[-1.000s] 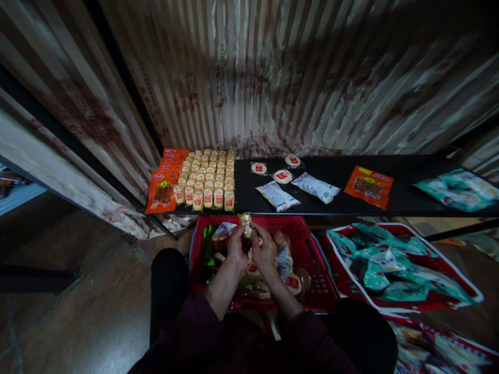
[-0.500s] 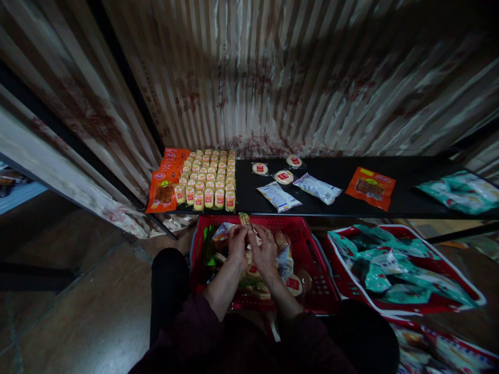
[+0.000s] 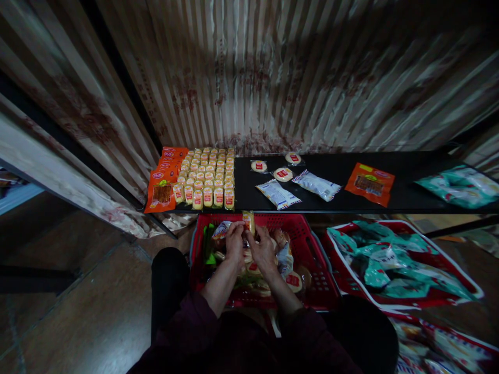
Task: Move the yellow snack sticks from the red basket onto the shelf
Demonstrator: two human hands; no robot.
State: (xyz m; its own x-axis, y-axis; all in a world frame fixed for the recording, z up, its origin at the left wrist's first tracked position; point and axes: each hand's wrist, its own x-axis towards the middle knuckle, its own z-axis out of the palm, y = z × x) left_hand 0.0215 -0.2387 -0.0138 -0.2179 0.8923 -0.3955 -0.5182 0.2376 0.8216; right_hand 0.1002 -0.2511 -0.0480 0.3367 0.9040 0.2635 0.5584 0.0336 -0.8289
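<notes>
Over the red basket (image 3: 322,270), my left hand (image 3: 235,243) and my right hand (image 3: 263,252) come together on one small wrapped cake (image 3: 248,222). Both hands are closed, fingertips pinching its lower end and sides, so part of it is hidden. It stands roughly upright with its yellow face showing. Beneath the hands, the basket holds mixed packets, among them round wrapped pastries (image 3: 293,281) and a green packet (image 3: 209,244). Just beyond, on the black shelf (image 3: 249,192), similar wrapped cakes (image 3: 208,196) stand in close rows.
Left of the rows lie orange snack bags (image 3: 161,189). Farther right on the shelf are round pastries (image 3: 283,174), white packets (image 3: 277,194), an orange bag (image 3: 369,184) and a teal bag (image 3: 460,187). A second red basket (image 3: 463,283) with teal bags stands at right, beside a striped curtain-backed rack.
The wrapped cake has turned in my fingers, so its broad yellow face now shows instead of a narrow side. My hands have stayed over the basket, and the view has shifted slightly.
</notes>
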